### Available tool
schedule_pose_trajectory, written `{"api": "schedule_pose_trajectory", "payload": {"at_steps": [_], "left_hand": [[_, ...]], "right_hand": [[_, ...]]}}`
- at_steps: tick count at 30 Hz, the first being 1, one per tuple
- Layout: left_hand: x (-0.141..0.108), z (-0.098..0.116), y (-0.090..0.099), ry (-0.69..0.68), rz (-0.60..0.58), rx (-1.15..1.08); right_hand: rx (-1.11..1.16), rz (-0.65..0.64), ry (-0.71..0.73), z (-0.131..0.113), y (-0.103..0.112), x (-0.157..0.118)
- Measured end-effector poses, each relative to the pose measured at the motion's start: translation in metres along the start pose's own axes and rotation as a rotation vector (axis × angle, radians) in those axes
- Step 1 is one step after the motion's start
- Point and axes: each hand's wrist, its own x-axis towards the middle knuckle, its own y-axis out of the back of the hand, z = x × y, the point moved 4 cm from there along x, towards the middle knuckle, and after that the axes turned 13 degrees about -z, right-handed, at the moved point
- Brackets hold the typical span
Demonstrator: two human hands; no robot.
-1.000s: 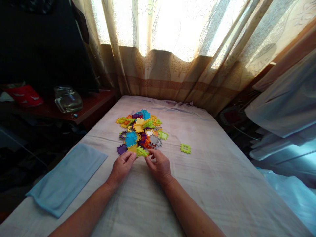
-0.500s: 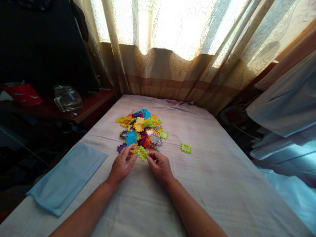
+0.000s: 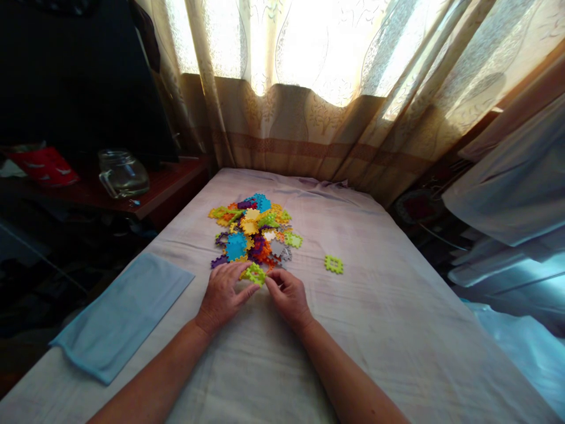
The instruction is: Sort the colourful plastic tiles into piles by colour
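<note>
Between my hands is a lime-green toothed interlocking piece [image 3: 255,274] with an open middle, held at the near edge of the pile. My right hand [image 3: 290,299] pinches its right edge between thumb and fingers. From the left side, my left hand [image 3: 222,296] grips it, thumb along the near edge and fingers over the far left corner. Just beyond them lies a heap of toothed plastic pieces, among them a blue piece [image 3: 236,245], a yellow piece [image 3: 249,221] and a grey piece [image 3: 278,248]. A second lime-green square frame [image 3: 326,264] lies apart on the right.
A pale sheet [image 3: 375,330] covers the surface. At the left edge lies a folded light-blue cloth [image 3: 126,315]. A glass jug [image 3: 126,175] and a red container [image 3: 44,166] stand on a dark red desk [image 3: 172,179]. A curtain [image 3: 286,123] hangs behind.
The lime-green piece has tilted and moved slightly up toward the pile. My left fingers have shifted over its far left corner, and the thumb has slid along its near edge.
</note>
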Motion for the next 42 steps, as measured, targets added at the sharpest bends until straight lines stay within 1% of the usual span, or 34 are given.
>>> {"api": "schedule_pose_trajectory", "payload": {"at_steps": [4, 7, 10, 12, 15, 17, 19, 22, 24, 28, 31, 34, 36, 40, 42], "left_hand": [[-0.001, 0.001, -0.001, -0.040, -0.001, 0.036], [-0.003, 0.003, -0.002, -0.065, 0.001, 0.066], [-0.003, 0.002, -0.004, -0.048, -0.011, 0.063], [-0.003, 0.002, -0.005, -0.029, -0.017, 0.055], [-0.002, 0.001, -0.006, -0.011, -0.020, 0.048], [-0.001, -0.001, -0.006, 0.002, -0.028, 0.035], [0.000, -0.003, -0.007, 0.006, -0.056, 0.009], [0.002, -0.008, -0.009, -0.007, -0.125, -0.046], [0.003, -0.010, -0.010, -0.010, -0.169, -0.082], [0.004, -0.015, -0.011, -0.003, -0.232, -0.126], [0.004, -0.017, -0.009, -0.002, -0.252, -0.128], [0.004, -0.018, -0.008, -0.008, -0.257, -0.124], [0.003, -0.017, -0.007, -0.010, -0.249, -0.122], [0.001, -0.015, -0.005, -0.024, -0.201, -0.068], [0.000, -0.015, -0.004, -0.047, -0.167, -0.016]], "right_hand": [[-0.012, 0.021, -0.004, -0.002, 0.001, -0.001], [-0.136, 0.028, 0.073, -0.013, 0.004, -0.002], [-0.225, 0.006, 0.145, -0.020, 0.004, -0.002], [-0.173, 0.010, 0.103, -0.015, 0.005, -0.001], [-0.020, 0.011, -0.026, 0.000, 0.003, 0.002], [0.041, -0.006, -0.070, 0.008, 0.002, 0.003], [0.021, -0.017, -0.058, 0.011, 0.004, 0.005], [-0.071, -0.024, 0.011, 0.011, 0.009, 0.007], [-0.098, -0.036, 0.033, 0.011, 0.012, 0.008], [-0.089, -0.059, 0.010, 0.010, 0.014, 0.009], [-0.079, -0.072, -0.003, 0.003, 0.017, 0.009], [-0.074, -0.050, -0.009, -0.003, 0.021, 0.009], [-0.061, -0.015, -0.026, -0.002, 0.024, 0.009], [0.035, 0.034, -0.105, 0.013, 0.031, 0.010], [0.071, 0.047, -0.150, 0.022, 0.038, 0.011]]}}
